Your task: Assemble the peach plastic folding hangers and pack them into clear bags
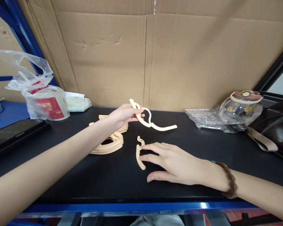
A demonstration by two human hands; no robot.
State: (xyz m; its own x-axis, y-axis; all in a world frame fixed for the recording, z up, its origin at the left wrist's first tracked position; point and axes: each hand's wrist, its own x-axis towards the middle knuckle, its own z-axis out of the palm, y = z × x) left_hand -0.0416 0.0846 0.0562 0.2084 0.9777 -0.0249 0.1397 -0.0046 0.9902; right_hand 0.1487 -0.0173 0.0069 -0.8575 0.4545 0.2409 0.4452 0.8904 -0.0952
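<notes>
My left hand (124,115) pinches a cream plastic folding hanger (145,122) above the table, its arms and thin curved strip spread out to the right. Under it, a smaller cream hanger piece (139,157) with a hooked upper end lies on the black tabletop. My right hand (171,161) is beside that piece, palm down with fingers stretched and apart. Two of its fingertips reach the piece's right edge, and its thumb points left over the table. Stacked cream hangers (110,146) lie behind and below my left wrist, partly hidden by the forearm.
On the left are a phone (16,133), a tub in a clear plastic bag (46,100) and a tissue pack (77,103). Crumpled clear wrap (206,117), a transparent jug (241,106) and a dark bag (275,125) stand right. Cardboard (108,56) walls the back.
</notes>
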